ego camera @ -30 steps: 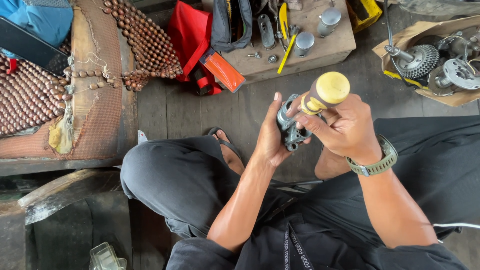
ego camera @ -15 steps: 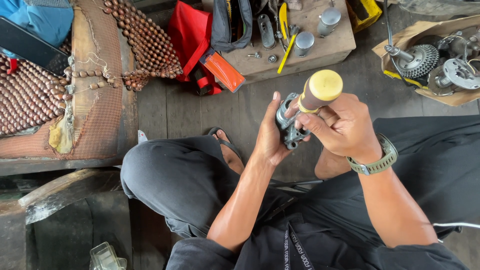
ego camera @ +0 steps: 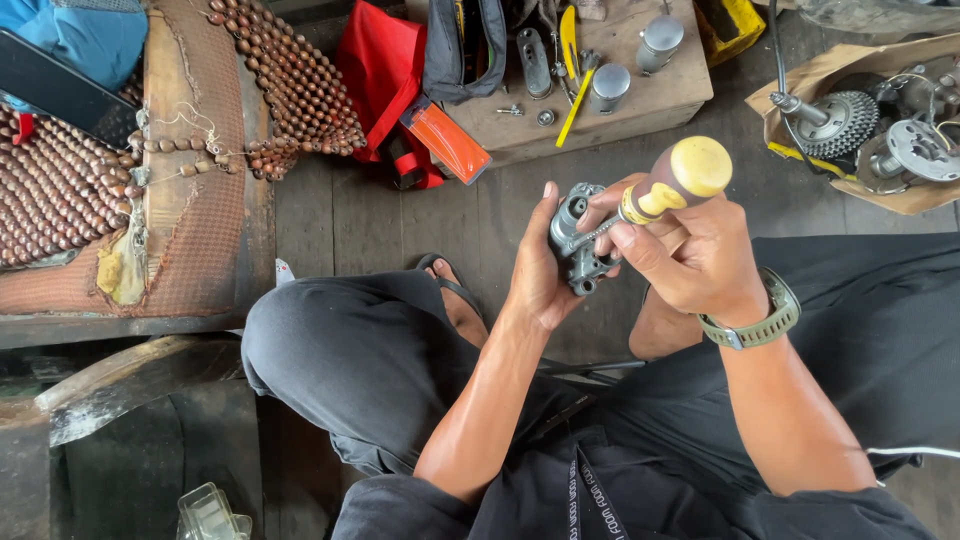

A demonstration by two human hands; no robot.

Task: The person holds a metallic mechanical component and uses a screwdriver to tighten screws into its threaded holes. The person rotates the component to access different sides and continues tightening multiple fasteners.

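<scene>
My left hand (ego camera: 540,270) cups a small grey metal engine part (ego camera: 578,240) from the left, fingers pointing up behind it. My right hand (ego camera: 690,255), with an olive watch on the wrist, grips a screwdriver (ego camera: 680,180) that has a brown and yellow handle. Its shaft runs down and left, and the tip sits against the metal part. Both hands are held above my knees, over the wooden floor. The far side of the part is hidden by my fingers.
A low wooden block (ego camera: 610,90) ahead carries metal cylinders, a yellow tool and a dark pouch. An orange box (ego camera: 445,140) and red cloth (ego camera: 380,80) lie beside it. Engine parts sit on cardboard (ego camera: 860,130) at right. A beaded seat mat (ego camera: 150,150) lies at left.
The screwdriver handle has tipped slightly to the right and my right hand has shifted a little; the left hand and metal part stay in place.
</scene>
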